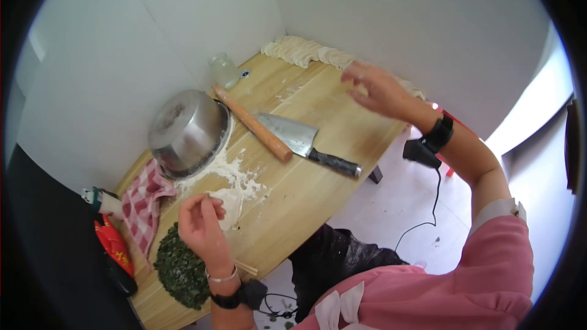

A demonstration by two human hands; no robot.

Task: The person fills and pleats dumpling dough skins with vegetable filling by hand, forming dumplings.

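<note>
My left hand (202,226) hovers over the near part of the wooden table (306,189), fingers pinched on a pair of thin chopsticks (246,266). It is right beside a dough wrapper (231,205) lying in flour and above a heap of chopped greens (180,269). My right hand (374,90) is stretched out, blurred, toward the far end of the table, with a pale dumpling (361,90) between thumb and fingers. A row of folded dumplings (309,51) lines the far edge just beyond it.
An upturned steel pot (186,131) sits on spilled flour at the left. A wooden rolling pin (252,123) and a cleaver (299,137) lie mid-table. A glass jar (223,70) stands by the wall, and a red checked cloth (143,205) hangs off the left edge.
</note>
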